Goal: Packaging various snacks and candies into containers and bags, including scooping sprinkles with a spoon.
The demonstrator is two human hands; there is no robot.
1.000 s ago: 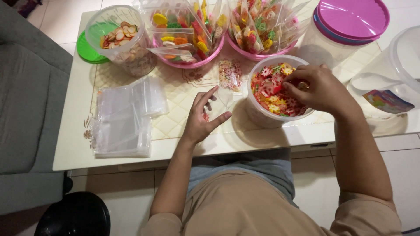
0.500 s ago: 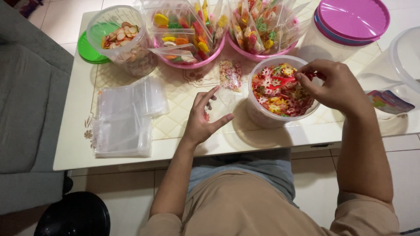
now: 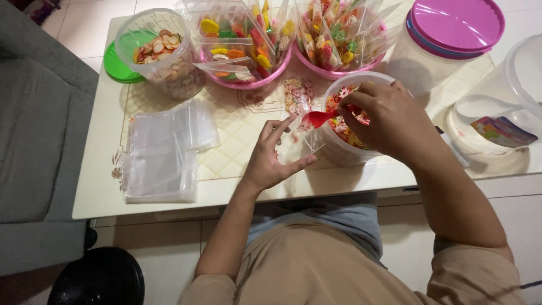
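Left hand [image 3: 271, 161] fingers pinch a small clear bag [image 3: 307, 138] open at frame centre on the table [image 3: 101, 186]. Right hand [image 3: 387, 121] fingers grip a red scoop [image 3: 317, 118] at the bag mouth; bag looks barely filled. Empty bag stack [image 3: 161, 152] left: plenty undone. Two pink bowls [image 3: 248, 82] up top hold finished packs.

I read this as a home living room, used for packing small sweets. I see a low white table [image 3: 96, 186] on pale floor tiles [image 3: 406, 237], with a grey sofa [image 3: 39, 141] just beside it. On the table stand 2 pink bowls [image 3: 248, 83] of filled bags, a stack of clear plastic bags [image 3: 161, 152] and lidded plastic tubs [image 3: 451, 28].
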